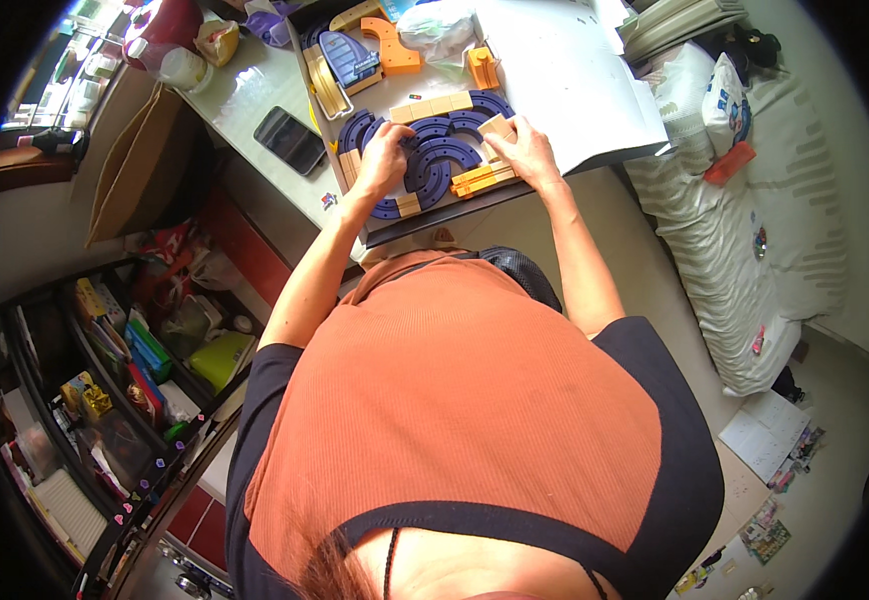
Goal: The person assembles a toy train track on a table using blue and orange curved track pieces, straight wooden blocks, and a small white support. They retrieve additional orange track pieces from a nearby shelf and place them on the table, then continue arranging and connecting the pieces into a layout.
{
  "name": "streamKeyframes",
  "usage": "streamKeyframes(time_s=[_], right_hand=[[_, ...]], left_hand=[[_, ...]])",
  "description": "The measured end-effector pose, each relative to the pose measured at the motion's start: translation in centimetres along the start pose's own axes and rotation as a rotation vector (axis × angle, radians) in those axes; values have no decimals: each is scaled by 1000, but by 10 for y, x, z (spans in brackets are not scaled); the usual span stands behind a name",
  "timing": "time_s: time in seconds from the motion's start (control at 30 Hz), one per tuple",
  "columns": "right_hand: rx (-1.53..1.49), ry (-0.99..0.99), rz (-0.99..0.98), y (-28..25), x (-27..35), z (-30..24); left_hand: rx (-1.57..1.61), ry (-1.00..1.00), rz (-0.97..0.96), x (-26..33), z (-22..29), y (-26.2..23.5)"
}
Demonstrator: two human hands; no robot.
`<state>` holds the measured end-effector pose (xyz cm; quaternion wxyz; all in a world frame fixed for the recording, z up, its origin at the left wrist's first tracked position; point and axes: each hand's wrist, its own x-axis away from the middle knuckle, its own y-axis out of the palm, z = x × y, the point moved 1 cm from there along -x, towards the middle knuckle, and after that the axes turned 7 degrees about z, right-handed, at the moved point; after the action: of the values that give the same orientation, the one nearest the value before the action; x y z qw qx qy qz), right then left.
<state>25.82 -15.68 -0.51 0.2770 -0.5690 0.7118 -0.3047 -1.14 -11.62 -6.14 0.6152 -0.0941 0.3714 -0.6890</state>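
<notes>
Head view, looking down over the person's shoulders: a cluster of dark blue curved plastic track pieces (440,155) lies nested in arcs on a dark board (455,205) at the near edge of the pale worktop (245,95). Pale wooden blocks sit among the curves, a row of them (433,106) along the top and an orange-tan slab (483,178) at the lower right.

The left hand (385,158) lies palm down on the left part of the blue arcs, fingers bent and pressing on the pieces. The right hand (527,148) rests on the right side of the cluster, fingertips touching a light wooden block (498,127); I cannot tell whether it grips the block or only presses it.

Just beyond the track lie more parts: an orange plastic bracket (392,45), a small orange piece (483,68) and a blue ridged piece (350,55). To the right a large white sheet (565,80) covers the worktop. A black phone (291,140) lies to the left, well apart from the hands. A brown paper bag (140,165) leans beside the worktop, and a white striped bed (745,230) runs along the right.
</notes>
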Motion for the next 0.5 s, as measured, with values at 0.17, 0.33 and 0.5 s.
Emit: streamKeyframes(time_s=[0.17, 0.33, 0.5], right_hand=[[72, -219, 41, 5, 2, -18], [-5, -283, -156, 27, 6, -46], [12, -538, -274, 57, 33, -68]], left_hand=[[285, -230, -202, -11, -7, -22], [419, -330, 62, 5, -8, -73], [256, -198, 84, 62, 19, -100]])
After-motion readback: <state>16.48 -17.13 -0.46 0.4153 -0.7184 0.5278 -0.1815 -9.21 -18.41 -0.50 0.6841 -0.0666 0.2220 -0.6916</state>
